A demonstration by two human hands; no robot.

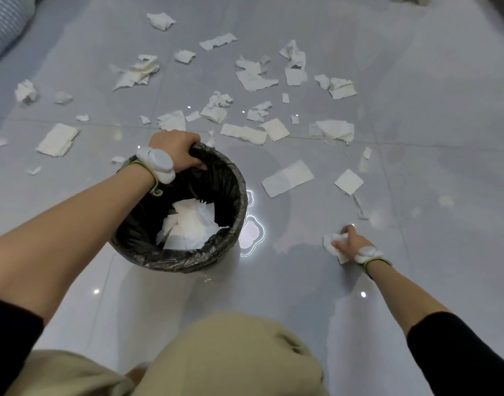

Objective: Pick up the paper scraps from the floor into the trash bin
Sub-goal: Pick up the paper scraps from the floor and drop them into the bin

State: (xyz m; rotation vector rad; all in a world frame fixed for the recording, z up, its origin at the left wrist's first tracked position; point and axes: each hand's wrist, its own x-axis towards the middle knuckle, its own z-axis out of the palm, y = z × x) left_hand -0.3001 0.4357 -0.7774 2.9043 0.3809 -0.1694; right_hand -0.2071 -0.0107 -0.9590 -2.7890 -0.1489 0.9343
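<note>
White paper scrap (337,247) is bunched in the right hand (348,240); left hand (175,150) grips the bin (236,178) rim. Next, probably carry it over the bin and let go.

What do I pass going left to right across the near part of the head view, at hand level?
Left hand gripping the bin rim → trash bin with scraps inside → flat rectangular scrap → right hand closed on a crumpled scrap → square scrap, farther back.
</note>
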